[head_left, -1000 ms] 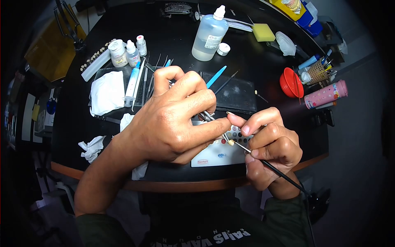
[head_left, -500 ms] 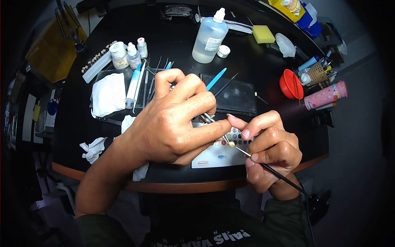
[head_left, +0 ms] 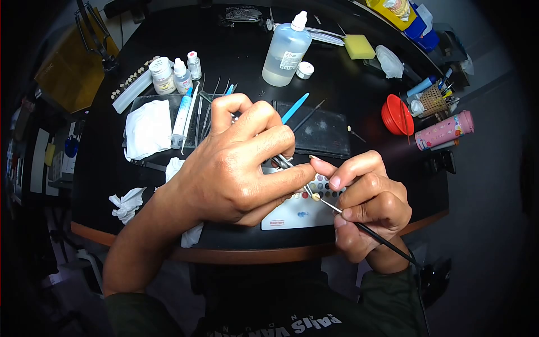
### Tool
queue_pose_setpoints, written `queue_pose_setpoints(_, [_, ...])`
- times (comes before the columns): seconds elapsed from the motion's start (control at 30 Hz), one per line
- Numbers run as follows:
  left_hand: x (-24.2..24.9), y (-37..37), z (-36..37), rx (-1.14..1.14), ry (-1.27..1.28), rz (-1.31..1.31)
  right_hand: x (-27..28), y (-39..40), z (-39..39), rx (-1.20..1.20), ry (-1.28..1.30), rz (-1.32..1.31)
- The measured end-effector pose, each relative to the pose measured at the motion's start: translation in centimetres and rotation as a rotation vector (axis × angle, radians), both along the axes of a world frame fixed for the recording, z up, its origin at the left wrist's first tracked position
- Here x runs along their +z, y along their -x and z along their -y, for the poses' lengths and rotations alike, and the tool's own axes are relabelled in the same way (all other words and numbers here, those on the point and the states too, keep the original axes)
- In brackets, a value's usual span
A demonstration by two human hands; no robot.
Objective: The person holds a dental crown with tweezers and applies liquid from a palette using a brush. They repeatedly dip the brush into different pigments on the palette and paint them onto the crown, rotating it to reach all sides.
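Note:
My left hand (head_left: 241, 157) is closed around metal tweezers (head_left: 282, 161), whose tips point down to the right. At those tips is a small cream-coloured tooth crown (head_left: 316, 197). My right hand (head_left: 370, 208) pinches a black-handled tool (head_left: 377, 238) with a thin pale tip, and a cord seems to trail from its rear end. The tip touches the crown or sits right against it. Beneath both hands lies a white palette (head_left: 281, 216) with rows of coloured dots and a blue smear; my left hand hides part of it.
A squeeze bottle (head_left: 286, 50), small jars (head_left: 163, 76), a syringe (head_left: 181, 115) and a folded white cloth (head_left: 148, 129) stand or lie farther back. On the right are a red bowl (head_left: 397, 115) and a pink bottle (head_left: 445, 130). Crumpled tissue (head_left: 128, 204) lies at left.
Hardly anything differs. Both hands, the crown and the tool hold almost the same position.

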State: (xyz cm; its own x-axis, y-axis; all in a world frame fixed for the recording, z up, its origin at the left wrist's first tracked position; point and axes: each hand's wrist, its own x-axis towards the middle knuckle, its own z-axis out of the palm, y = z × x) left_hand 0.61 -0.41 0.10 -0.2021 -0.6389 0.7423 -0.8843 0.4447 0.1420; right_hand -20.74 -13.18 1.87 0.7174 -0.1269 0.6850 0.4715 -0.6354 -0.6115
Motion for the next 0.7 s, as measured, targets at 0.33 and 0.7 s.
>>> queue_pose_setpoints(0.33, [0.06,-0.03,-0.09,-0.010,-0.019,-0.020,-0.01,0.16,0.10,0.007,-0.026,-0.004])
queue_pose_setpoints(0.7, [-0.10,-0.05,0.00,-0.035,-0.016,-0.038,-0.21,0.17,-0.01,0.001,-0.063,0.003])
